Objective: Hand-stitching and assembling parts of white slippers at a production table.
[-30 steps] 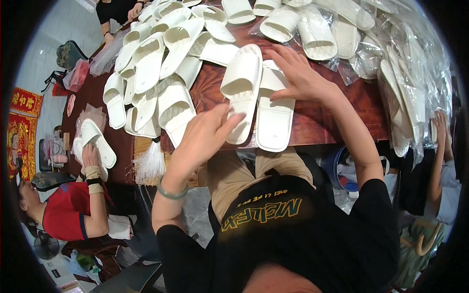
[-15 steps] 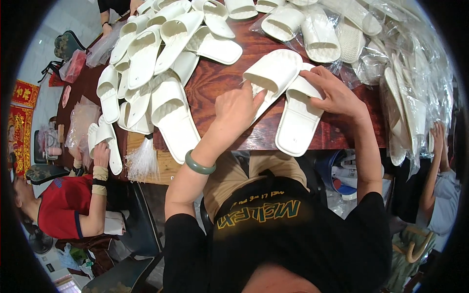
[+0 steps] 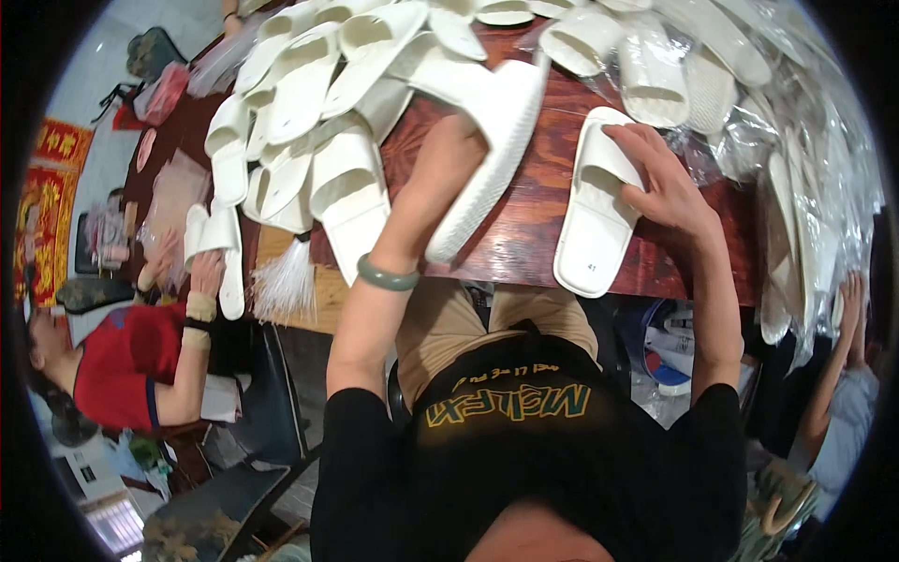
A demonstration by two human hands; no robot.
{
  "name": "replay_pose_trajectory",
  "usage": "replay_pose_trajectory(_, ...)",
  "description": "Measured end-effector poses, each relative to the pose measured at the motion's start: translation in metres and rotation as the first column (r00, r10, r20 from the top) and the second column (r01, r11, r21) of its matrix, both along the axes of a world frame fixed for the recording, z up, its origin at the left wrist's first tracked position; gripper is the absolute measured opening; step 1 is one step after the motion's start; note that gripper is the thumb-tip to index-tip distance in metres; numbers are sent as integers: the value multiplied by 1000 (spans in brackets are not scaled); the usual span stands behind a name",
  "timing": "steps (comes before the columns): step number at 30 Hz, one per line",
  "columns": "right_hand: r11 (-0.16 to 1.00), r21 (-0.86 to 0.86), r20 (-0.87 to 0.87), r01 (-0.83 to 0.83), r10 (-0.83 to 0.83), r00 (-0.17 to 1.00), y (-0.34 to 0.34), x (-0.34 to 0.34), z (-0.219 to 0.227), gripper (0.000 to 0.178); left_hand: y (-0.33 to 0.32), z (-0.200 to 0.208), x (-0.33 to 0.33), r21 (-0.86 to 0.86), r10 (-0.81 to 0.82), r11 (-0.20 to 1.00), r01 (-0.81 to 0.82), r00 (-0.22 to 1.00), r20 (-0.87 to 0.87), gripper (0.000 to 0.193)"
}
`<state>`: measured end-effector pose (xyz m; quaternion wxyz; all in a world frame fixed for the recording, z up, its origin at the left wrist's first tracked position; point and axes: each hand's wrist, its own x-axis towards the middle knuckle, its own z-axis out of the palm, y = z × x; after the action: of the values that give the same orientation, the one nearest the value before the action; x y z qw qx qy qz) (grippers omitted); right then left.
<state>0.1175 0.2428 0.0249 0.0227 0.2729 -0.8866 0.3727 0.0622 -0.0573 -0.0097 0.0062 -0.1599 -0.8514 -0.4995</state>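
Right hand (image 3: 667, 183) lies fingers spread on a white slipper (image 3: 592, 217) at the wooden table's (image 3: 524, 225) near edge, left hand (image 3: 449, 155) grips another white slipper (image 3: 489, 150), slipper pile (image 3: 300, 122) beyond.

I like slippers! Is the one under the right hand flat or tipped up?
Flat: the white slipper lies sole-down on the table under the right hand.
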Motion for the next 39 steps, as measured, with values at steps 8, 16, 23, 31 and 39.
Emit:
replay_pose_trajectory(8, 988, 60, -139, 139, -130, 982, 12, 5, 12, 59, -9, 7, 17, 99, -329, 941, 323, 943, 50, 30)
replay_pose_trajectory(16, 992, 123, -316, 14, 26, 948, -20, -7, 19, 64, 17, 8, 20, 221, -510, 845, 487, 858, 61, 30)
replay_pose_trajectory(23, 978, 101, -387, 182, -130, 913, -31, -16, 12, 60, 5, 17, 59, 222, -409, 891, 396, 912, 18, 31)
replay_pose_trajectory(31, 996, 61, -290, 65, -45, 956, -25, -44, -29, 60, 22, 30, 57, -208, -347, 866, 454, 847, 402, 29)
replay_pose_trajectory(39, 993, 52, -195, 105, -93, 976, -33, -34, -22, 55, 27, 9, 60, -124, -465, 863, 489, 866, 183, 24)
